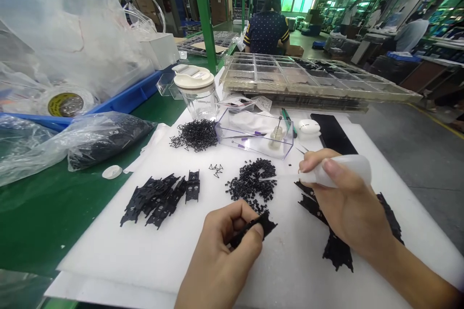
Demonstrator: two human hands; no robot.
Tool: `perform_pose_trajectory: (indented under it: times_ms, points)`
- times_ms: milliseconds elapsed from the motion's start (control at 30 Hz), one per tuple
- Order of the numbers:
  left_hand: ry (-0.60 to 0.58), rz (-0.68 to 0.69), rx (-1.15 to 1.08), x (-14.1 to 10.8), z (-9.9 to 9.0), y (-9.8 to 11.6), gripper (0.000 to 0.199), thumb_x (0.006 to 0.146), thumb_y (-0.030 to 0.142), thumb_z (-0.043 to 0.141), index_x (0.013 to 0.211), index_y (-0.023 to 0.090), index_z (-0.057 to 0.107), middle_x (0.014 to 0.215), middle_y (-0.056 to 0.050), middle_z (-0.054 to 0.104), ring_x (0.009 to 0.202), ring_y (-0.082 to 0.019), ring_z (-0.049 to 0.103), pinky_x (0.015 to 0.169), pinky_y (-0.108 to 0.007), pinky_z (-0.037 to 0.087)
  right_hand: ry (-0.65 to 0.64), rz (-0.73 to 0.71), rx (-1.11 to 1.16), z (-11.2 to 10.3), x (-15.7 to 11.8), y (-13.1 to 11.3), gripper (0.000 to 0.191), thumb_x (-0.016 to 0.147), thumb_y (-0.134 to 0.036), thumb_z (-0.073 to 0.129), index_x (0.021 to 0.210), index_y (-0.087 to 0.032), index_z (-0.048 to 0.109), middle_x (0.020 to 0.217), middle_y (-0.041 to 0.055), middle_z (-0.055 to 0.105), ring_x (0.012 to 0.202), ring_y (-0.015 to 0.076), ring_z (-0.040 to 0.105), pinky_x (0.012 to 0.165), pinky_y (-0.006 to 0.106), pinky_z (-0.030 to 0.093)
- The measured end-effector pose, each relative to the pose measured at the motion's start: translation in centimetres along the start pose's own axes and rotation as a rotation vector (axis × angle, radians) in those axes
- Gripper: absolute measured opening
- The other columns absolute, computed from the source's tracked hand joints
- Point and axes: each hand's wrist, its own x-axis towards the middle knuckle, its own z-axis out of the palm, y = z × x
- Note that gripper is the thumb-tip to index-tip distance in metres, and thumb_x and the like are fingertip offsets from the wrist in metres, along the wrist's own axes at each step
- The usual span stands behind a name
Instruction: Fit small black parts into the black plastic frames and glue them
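Note:
My left hand [226, 251] pinches a flat black plastic plate [267, 225] with notched ends between thumb and fingers. In my right hand [351, 212] is a white squeeze bottle [354, 169], tipped on its side with its thin nozzle pointing left over a heap of tiny black parts [250, 183]. More black plates [337, 252] lie under and around the right hand, partly hidden by it. To the left are a pile of similar plates [154, 200] and one set apart [193, 187]. Several thin black bent clips [216, 170] lie near a larger heap of them [197, 134].
A clear plastic box [253, 135] holds a small glass jar [276, 139] and thin tools. Behind stand a lidded cup [195, 88] and compartment trays [308, 82]. Bags and a blue bin [134, 94] crowd the left. A person [267, 26] sits farther back.

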Motion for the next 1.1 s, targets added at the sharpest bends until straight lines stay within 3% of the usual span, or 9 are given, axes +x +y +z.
perform_pose_trajectory:
  times_ms: [133,233,367,567,700,833,967,1100]
  points:
    - [-0.064,0.064,0.007,0.5,-0.1,-0.2,0.022,0.08,0.038,0.071,0.071,0.021,0.06,0.054,0.007,0.037,0.045,-0.008,0.027,0.041,-0.021,0.015,-0.112,-0.043,-0.191,-0.1,-0.1,-0.1,0.023,0.098,-0.041,0.066,0.117,-0.039,0.078,0.105,0.0003,0.073,0.1,0.0221,0.065,0.092,0.034,0.052]
    - [-0.085,0.121,0.042,0.9,-0.2,-0.6,0.023,0.084,0.04,0.067,0.073,0.021,0.06,0.051,0.008,0.034,0.044,-0.008,0.025,0.04,-0.021,0.015,-0.178,-0.049,-0.285,-0.1,-0.1,-0.4,0.03,0.097,-0.038,0.07,0.126,-0.043,0.074,0.116,-0.0008,0.074,0.116,0.0227,0.064,0.103,0.036,0.049]
    - [0.059,0.194,-0.092,0.9,-0.5,-0.9,0.022,0.081,0.037,0.071,0.075,0.019,0.062,0.053,0.008,0.036,0.046,-0.007,0.026,0.042,-0.02,0.015,-0.246,0.042,-0.393,0.1,-0.1,-0.5,0.028,0.09,-0.034,0.077,0.118,-0.033,0.077,0.115,0.0016,0.075,0.112,0.0232,0.067,0.101,0.037,0.052]
    - [0.222,0.307,-0.359,0.8,-1.2,-0.5,0.027,0.083,0.034,0.07,0.067,0.019,0.054,0.05,0.007,0.038,0.046,-0.007,0.025,0.042,-0.018,0.018,-0.582,0.091,-0.311,0.7,-0.3,-1.2,0.022,0.082,-0.013,0.075,0.103,-0.021,0.073,0.107,0.0028,0.077,0.102,0.0198,0.072,0.093,0.03,0.057]
    - [0.232,0.356,-0.453,0.7,-1.4,0.0,0.023,0.086,0.028,0.066,0.07,0.02,0.053,0.051,0.006,0.038,0.048,-0.008,0.027,0.045,-0.018,0.025,-0.694,0.098,-0.32,0.8,-0.3,-1.3,0.024,0.076,-0.009,0.076,0.097,-0.02,0.071,0.104,0.0026,0.077,0.097,0.0184,0.071,0.088,0.027,0.057]
    - [0.244,0.301,-0.486,0.7,-1.3,0.2,0.022,0.085,0.026,0.067,0.071,0.021,0.051,0.05,0.007,0.037,0.047,-0.008,0.023,0.044,-0.018,0.021,-0.757,0.017,-0.452,0.9,-0.5,-0.3,0.026,0.077,-0.009,0.075,0.099,-0.021,0.07,0.102,0.0024,0.075,0.093,0.0186,0.07,0.085,0.028,0.055]
    - [0.197,0.233,-0.411,1.1,-1.4,0.1,0.03,0.083,0.031,0.071,0.067,0.021,0.048,0.051,0.008,0.036,0.048,-0.008,0.022,0.043,-0.019,0.019,-0.783,-0.096,-0.624,0.9,-0.8,0.6,0.026,0.078,-0.008,0.074,0.1,-0.021,0.069,0.1,0.0028,0.072,0.091,0.0194,0.068,0.084,0.03,0.052]
    - [0.151,0.224,-0.329,1.5,-1.6,-0.3,0.028,0.082,0.034,0.071,0.067,0.02,0.052,0.051,0.008,0.034,0.049,-0.007,0.022,0.044,-0.02,0.017,-0.78,-0.142,-0.687,0.5,-0.8,0.5,0.033,0.075,-0.016,0.084,0.103,-0.021,0.069,0.109,0.0049,0.07,0.102,0.0222,0.066,0.091,0.033,0.05]
